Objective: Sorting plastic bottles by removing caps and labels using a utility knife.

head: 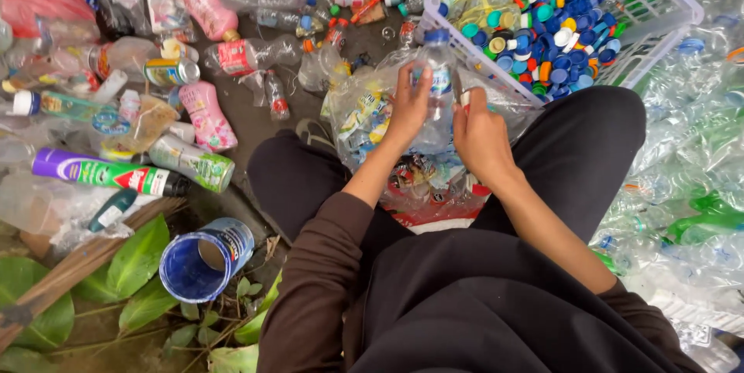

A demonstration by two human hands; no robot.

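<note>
Two sets of fingers meet at frame centre: the left hand (408, 106) grips a clear plastic bottle with a blue cap (439, 86), the right hand (480, 137) pinches a small blade against it, below the white plastic basket (659, 13) of coloured caps.

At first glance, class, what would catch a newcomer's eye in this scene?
The white basket heaped with colourful bottle caps, top right, stands out most. At centre, the left hand grips a clear plastic bottle with a blue cap while the right hand works beside it. Empty bottles litter the ground at left.
</note>
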